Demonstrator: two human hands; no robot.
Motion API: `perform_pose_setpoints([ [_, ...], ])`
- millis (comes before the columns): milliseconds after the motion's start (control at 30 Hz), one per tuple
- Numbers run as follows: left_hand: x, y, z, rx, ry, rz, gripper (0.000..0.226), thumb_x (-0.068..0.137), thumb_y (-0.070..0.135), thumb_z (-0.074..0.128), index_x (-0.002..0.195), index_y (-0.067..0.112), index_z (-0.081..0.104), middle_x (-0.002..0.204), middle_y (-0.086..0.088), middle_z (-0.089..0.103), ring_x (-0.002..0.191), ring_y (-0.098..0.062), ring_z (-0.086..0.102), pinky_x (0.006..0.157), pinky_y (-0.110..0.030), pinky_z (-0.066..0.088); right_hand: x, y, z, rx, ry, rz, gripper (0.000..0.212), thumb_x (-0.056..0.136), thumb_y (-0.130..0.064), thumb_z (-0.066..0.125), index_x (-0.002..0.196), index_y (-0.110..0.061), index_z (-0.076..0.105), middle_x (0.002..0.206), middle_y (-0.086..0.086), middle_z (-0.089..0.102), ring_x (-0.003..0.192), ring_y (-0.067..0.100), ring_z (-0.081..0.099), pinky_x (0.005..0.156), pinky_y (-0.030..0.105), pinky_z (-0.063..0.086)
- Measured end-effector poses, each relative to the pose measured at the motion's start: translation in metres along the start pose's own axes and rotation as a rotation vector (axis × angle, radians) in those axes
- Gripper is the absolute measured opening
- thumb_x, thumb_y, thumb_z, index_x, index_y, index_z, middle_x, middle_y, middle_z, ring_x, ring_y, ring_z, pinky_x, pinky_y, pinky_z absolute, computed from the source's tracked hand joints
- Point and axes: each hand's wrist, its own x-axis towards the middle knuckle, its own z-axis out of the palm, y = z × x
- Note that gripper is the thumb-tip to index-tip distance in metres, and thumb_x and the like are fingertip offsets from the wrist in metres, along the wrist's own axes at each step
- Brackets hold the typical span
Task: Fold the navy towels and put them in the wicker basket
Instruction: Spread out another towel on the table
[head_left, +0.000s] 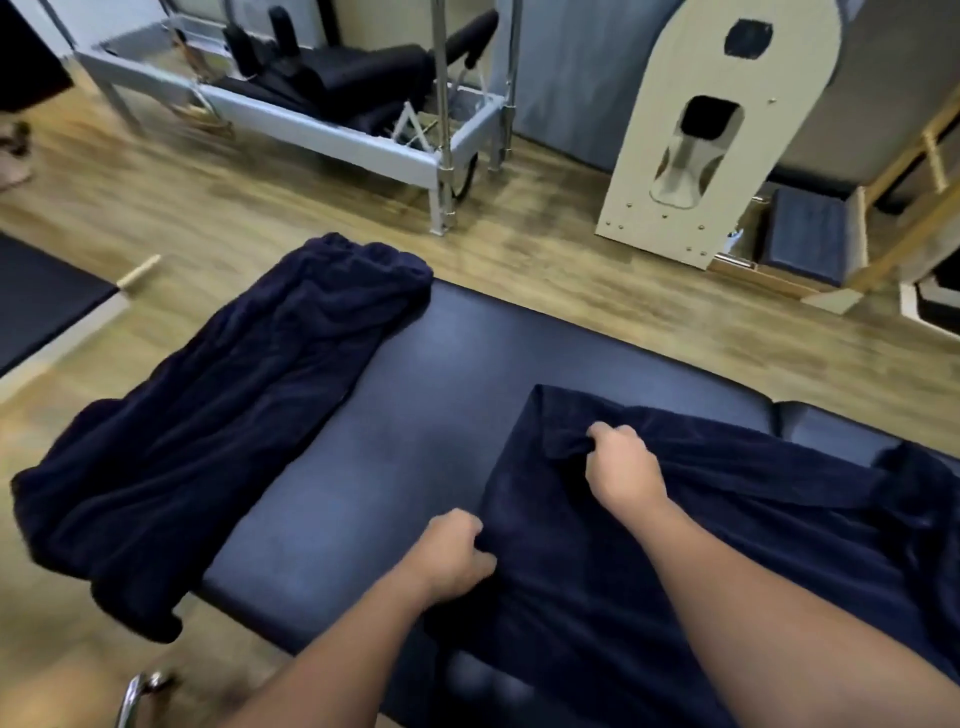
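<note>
A navy towel (753, 530) lies spread over the right half of a padded dark blue table (395, 441). My left hand (454, 556) pinches its near left edge. My right hand (621, 470) grips a bunched fold close to its far left corner. A second navy towel (223, 426) lies crumpled in a long heap over the table's left end, hanging off the near left corner. No wicker basket is in view.
Wooden floor surrounds the table. A grey reformer frame (322, 124) stands at the back, a pale wooden arched unit (727, 130) at the back right with a navy box (802, 234) beside it. A chrome bar (137, 693) shows at the bottom left.
</note>
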Motion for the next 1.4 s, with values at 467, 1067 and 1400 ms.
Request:
perform_pose_setpoints([
  [467,-0.077,-0.191,-0.286,0.335,0.525,-0.313,0.020,0.094,0.032,0.055,0.095,0.020,0.040,0.094,-0.004,0.058,0.082,-0.028,0.056,0.074,-0.042,0.051,0.093,-0.341,-0.058,0.329,0.307,-0.509,0.055,0.098,-0.010,0.052,0.151,-0.018,0.040,0.166,0.009,0.014,0.132,0.033,0.046,0.101,0.038,0.043],
  [1067,-0.029,-0.212,-0.240,0.846,-0.160,-0.236,0.040,0.089,0.024,0.065,0.127,0.017,0.056,0.123,-0.004,0.061,0.106,-0.029,0.063,0.088,-0.041,0.047,0.021,-0.263,0.098,-0.269,-0.257,-0.318,0.062,0.099,-0.033,0.055,0.153,-0.024,0.025,0.166,0.014,0.001,0.154,0.036,-0.006,0.117,0.069,0.015],
  [1400,0.008,-0.129,-0.221,0.984,-0.130,-0.014,0.023,0.092,0.012,0.048,0.109,0.016,0.062,0.111,-0.002,0.065,0.086,-0.024,0.062,0.072,-0.035,0.050,-0.028,-0.191,0.087,-0.252,-0.154,-0.195,0.059,0.099,-0.036,0.052,0.152,-0.024,0.027,0.162,0.010,0.018,0.152,0.034,0.010,0.119,0.059,0.020],
])
